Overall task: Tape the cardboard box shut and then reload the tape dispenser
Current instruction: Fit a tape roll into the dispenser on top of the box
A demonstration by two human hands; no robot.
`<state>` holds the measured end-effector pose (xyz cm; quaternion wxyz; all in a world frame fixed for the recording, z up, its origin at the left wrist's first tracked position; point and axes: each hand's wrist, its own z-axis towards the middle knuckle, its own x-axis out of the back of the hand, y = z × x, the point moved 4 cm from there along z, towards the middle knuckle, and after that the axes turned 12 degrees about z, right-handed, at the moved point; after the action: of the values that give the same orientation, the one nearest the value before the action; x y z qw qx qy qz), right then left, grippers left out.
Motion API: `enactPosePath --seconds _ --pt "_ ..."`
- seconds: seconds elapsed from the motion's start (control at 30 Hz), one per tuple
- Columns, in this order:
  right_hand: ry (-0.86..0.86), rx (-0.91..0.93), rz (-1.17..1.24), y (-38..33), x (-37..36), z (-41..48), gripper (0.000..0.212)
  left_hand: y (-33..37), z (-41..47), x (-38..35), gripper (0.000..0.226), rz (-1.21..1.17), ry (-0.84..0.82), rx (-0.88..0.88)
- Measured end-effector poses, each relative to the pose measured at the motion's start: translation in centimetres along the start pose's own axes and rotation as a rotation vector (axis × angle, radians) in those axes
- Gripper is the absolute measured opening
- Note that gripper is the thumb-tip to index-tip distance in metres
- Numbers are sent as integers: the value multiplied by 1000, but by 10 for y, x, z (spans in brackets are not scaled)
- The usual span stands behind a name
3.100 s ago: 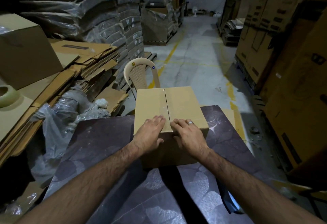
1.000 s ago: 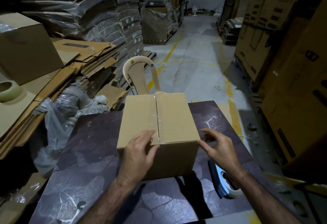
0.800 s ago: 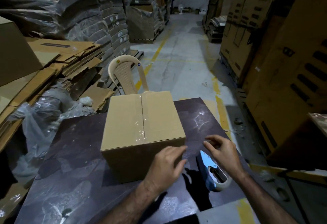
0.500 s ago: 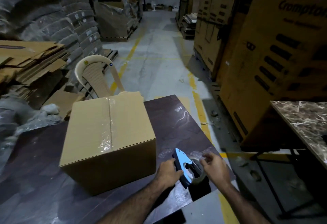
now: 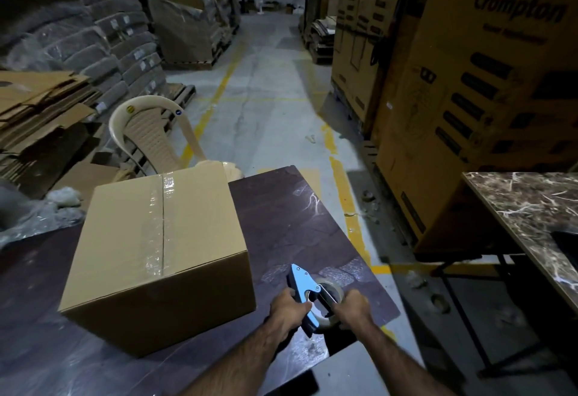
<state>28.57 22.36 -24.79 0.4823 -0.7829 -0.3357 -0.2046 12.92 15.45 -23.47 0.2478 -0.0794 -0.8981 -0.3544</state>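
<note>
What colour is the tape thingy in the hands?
Light blue: the tape dispenser has a pale blue body, seen in the head view.

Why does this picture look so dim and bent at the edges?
Head view: warehouse lighting is low, so the table is nearly black; glare glints off the clear tape on the cardboard box; the wide lens bows the stacked cartons at right; hands and tape dispenser look slightly soft.

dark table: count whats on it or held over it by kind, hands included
cardboard box: 1
tape dispenser: 1
tape roll in the dispenser: 1
hands: 2, left hand and right hand, both gripping the dispenser
total: 5
</note>
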Motion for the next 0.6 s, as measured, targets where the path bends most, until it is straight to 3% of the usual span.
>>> enactPosePath --seconds 0.17,0.4,0.6 --pt "45 121 -60 -19 18 -8 15 -1 -2 -2 21 -167 -53 -1" --pt "92 380 151 -56 59 -31 28 20 -9 13 31 -410 -28 -50" --pt "196 575 378 -91 104 -57 32 48 -40 49 67 -521 20 -303"
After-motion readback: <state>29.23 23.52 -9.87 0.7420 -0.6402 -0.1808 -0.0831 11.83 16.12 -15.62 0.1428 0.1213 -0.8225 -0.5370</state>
